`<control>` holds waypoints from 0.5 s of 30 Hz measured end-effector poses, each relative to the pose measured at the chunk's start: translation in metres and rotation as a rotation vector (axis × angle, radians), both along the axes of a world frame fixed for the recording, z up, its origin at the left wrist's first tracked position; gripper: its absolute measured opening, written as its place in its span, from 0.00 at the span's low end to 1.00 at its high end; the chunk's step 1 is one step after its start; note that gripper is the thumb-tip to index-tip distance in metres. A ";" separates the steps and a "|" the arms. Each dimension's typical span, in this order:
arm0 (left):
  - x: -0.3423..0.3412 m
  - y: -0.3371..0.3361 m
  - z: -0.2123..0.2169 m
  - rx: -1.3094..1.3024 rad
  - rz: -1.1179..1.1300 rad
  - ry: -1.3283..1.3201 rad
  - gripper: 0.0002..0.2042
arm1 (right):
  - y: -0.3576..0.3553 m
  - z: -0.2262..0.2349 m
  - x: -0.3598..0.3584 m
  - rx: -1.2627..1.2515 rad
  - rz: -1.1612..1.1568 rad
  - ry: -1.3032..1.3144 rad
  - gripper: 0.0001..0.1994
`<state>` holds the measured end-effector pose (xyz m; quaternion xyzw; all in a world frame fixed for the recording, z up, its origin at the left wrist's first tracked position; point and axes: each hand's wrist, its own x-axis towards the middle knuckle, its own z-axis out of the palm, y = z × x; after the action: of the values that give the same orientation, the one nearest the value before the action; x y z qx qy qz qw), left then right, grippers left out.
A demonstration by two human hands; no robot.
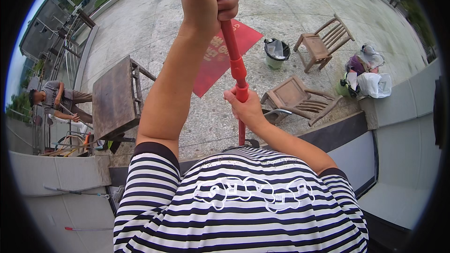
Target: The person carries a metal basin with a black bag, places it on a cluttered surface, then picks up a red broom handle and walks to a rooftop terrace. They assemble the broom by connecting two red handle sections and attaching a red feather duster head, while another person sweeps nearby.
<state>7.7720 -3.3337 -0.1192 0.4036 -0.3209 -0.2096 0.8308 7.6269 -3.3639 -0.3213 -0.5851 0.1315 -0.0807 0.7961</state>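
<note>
A long red pole (230,42) runs from the top edge of the view down towards my striped shirt. Thicker collars show along its middle, like a telescopic pole's joints. High up, my left hand (206,0) is closed around it with the arm stretched out. Lower down, my right hand (248,108) grips the pole just below a collar, its thumb against the shaft. The pole's upper end lies outside the picture. Its lower end passes close to my body, and I cannot tell what it rests on.
Beyond the pole lies a red mat (227,49) on the concrete floor. To the right are a bin (276,56), two wooden chairs (315,47) and several bags (375,84). A dark wooden table (117,98) stands left, with a seated person (61,98) beyond it.
</note>
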 end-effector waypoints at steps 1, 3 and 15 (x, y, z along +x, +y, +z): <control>-0.001 -0.002 0.001 0.031 0.011 -0.014 0.26 | 0.001 -0.002 0.002 0.010 0.008 -0.007 0.10; -0.006 -0.015 0.009 0.122 0.030 -0.024 0.26 | 0.000 -0.004 0.004 0.011 0.018 -0.012 0.10; 0.000 -0.021 0.003 0.143 0.098 0.061 0.24 | 0.001 -0.003 0.009 0.049 0.105 0.001 0.15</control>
<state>7.7720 -3.3544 -0.1157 0.4707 -0.2596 -0.2035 0.8183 7.6360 -3.3633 -0.3243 -0.5717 0.1031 -0.0352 0.8132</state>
